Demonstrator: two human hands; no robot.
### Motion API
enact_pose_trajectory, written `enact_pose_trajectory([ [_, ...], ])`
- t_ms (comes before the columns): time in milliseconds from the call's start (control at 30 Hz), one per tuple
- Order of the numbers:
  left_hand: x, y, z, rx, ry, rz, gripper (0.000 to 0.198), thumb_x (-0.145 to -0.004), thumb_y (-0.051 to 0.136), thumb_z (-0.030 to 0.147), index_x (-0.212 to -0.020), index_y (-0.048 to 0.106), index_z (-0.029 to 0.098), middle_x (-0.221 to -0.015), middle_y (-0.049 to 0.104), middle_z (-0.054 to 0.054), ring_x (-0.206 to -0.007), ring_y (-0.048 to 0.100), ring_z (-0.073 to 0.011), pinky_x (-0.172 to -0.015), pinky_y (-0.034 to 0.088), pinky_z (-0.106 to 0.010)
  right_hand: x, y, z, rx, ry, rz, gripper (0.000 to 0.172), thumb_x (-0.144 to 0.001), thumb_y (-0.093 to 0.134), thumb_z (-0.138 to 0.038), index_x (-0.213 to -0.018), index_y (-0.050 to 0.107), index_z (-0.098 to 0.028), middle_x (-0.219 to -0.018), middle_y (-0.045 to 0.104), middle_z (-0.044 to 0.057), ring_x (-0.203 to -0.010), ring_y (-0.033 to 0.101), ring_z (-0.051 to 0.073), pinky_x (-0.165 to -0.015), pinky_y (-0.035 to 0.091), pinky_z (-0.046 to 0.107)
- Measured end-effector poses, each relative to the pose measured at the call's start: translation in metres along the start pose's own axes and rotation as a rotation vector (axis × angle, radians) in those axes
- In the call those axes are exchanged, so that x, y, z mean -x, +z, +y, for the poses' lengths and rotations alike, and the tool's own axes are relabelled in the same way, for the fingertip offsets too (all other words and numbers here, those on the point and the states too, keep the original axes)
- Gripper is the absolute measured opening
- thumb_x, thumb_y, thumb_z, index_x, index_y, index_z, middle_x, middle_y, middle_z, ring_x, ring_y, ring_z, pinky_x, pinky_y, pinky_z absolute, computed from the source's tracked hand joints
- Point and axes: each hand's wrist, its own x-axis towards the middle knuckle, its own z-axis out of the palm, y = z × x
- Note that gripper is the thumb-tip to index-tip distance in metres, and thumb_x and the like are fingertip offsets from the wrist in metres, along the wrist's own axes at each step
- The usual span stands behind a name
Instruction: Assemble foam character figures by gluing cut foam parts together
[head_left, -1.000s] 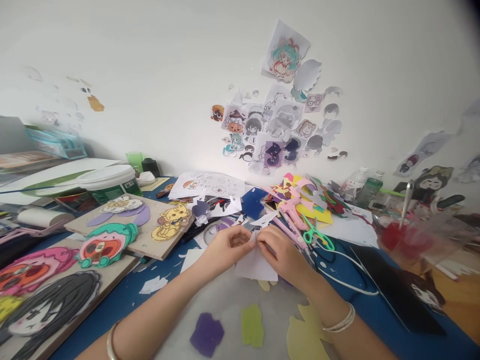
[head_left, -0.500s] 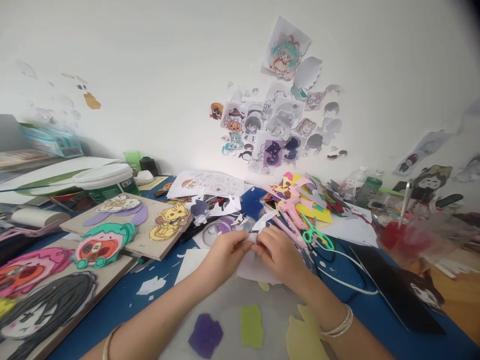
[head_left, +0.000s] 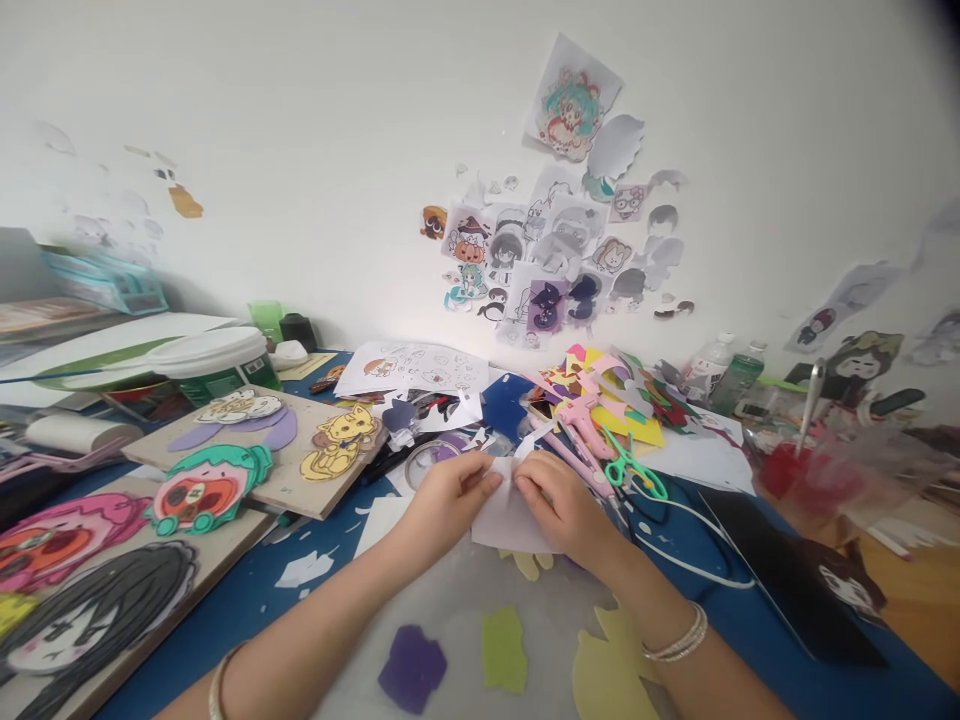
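Observation:
My left hand and my right hand meet at the middle of the blue table. Both pinch the top edge of a small white paper piece, fingers closed on it. The paper hangs down between the hands over a pale sheet. Green scissors and pink scissors lie just right of my right hand. A roll of clear tape sits just beyond my left hand.
Purple, lime and yellow foam cut-outs lie in front. Boards with foam characters fill the left. A green tub, coloured scraps, bottles, a red cup and a dark tablet stand around.
Both hands have stayed together on the paper, working its top edge with small finger movements; the paper has shifted slightly. Nothing else moved.

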Motion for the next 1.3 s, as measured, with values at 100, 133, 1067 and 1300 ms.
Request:
enact_pose_trajectory([
  [100, -0.001, -0.001, -0.001, 0.003, -0.018, 0.029, 0.022, -0.08, 0.043, 0.034, -0.066, 0.048, 0.018, -0.06, 0.041, 0.003, -0.057, 0.036, -0.0114, -0.051, 0.027, -0.022, -0.001, 0.0, 0.0, 0.011, 0.026, 0.017, 0.022, -0.09, 0.032, -0.017, -0.07, 0.042, -0.02, -0.069, 0.047, 0.002, -0.07, 0.044, 0.016, -0.063, 0.035, 0.029],
  [133, -0.001, -0.001, -0.001, -0.001, -0.02, 0.039, 0.023, -0.08, 0.043, 0.035, -0.066, 0.048, 0.018, -0.06, 0.04, 0.004, -0.057, 0.036, -0.0113, -0.051, 0.027, -0.022, -0.001, 0.001, 0.0, 0.027, 0.03, 0.017, 0.022, -0.089, 0.033, -0.017, -0.069, 0.041, -0.02, -0.069, 0.047, 0.002, -0.07, 0.044, 0.016, -0.062, 0.034, 0.029],
  [1067, 0.0, -0.001, 0.004, -0.02, -0.01, 0.038, 0.022, -0.079, 0.045, 0.032, -0.068, 0.056, 0.017, -0.061, 0.051, 0.001, -0.057, 0.041, -0.0122, -0.05, 0.029, -0.022, 0.002, 0.006, 0.002, 0.286, -0.053, 0.0, 0.028, -0.09, 0.033, -0.019, -0.065, 0.045, -0.02, -0.065, 0.051, 0.003, -0.065, 0.044, 0.017, -0.057, 0.033, 0.03],
  [1300, -0.002, -0.004, -0.001, -0.032, -0.01, 0.063, 0.022, -0.079, 0.045, 0.034, -0.066, 0.052, 0.018, -0.061, 0.047, 0.003, -0.057, 0.04, -0.0118, -0.051, 0.028, -0.022, 0.0, 0.004, 0.004, 0.185, 0.026, 0.04, 0.026, -0.089, 0.034, -0.019, -0.065, 0.041, -0.02, -0.065, 0.048, 0.002, -0.066, 0.046, 0.016, -0.058, 0.034, 0.028],
])
